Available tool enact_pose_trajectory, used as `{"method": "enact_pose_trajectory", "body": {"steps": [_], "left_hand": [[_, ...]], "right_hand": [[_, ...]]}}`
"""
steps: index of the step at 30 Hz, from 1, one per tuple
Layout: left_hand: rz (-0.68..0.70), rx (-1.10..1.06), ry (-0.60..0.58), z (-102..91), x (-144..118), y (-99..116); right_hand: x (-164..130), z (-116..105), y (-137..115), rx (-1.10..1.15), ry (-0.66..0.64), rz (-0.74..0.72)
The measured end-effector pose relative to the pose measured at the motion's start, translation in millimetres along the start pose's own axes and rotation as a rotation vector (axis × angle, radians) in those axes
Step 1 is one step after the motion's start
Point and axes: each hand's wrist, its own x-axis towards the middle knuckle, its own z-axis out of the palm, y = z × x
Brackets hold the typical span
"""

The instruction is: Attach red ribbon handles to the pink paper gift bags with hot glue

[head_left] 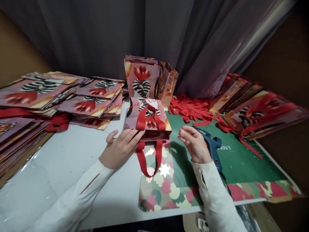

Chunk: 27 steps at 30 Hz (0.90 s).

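A printed paper gift bag [147, 117] with a red flower and zebra-stripe pattern lies on its side, mouth toward me. One red ribbon handle [149, 156] loops out over the table; another arches across the bag's upper face. My left hand [120, 146] rests at the bag's open edge, fingertips touching the rim by the ribbon. My right hand [194, 143] hovers just right of the bag, fingers curled and holding nothing. A blue glue gun [212, 146] lies under and behind that hand on a green mat [241, 161].
Stacks of flat printed bag sheets [48, 96] fill the left. Two finished bags [149, 77] stand at the back, by a pile of red ribbon strips [190, 109]. More bags with handles [256, 112] lie right. A camouflage-print sheet [164, 190] lies near the front edge.
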Motion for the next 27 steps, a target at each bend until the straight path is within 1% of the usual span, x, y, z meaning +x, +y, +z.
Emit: {"method": "enact_pose_trajectory", "body": {"steps": [4,9,12,17,23,27], "left_hand": [[0.001,-0.003,-0.006,-1.0,0,0],[-0.004,-0.006,-0.005,-1.1,0,0],[-0.008,-0.009,-0.007,-0.7,-1,0],[-0.007,0.006,-0.003,-1.0,0,-1],[-0.004,0.01,0.006,-1.9,1,-1],[-0.004,0.007,0.0,-2.1,1,-2]], "right_hand": [[-1,0,0,-0.025,0.031,0.012],[-1,1,0,-0.06,0.063,-0.042],[0,0,1,-0.072,0.061,-0.065],[3,-5,1,-0.103,0.051,-0.063],[7,-11,0,-0.188,0.068,-0.129],[9,-15,-4,-0.21,0.06,-0.137]]}}
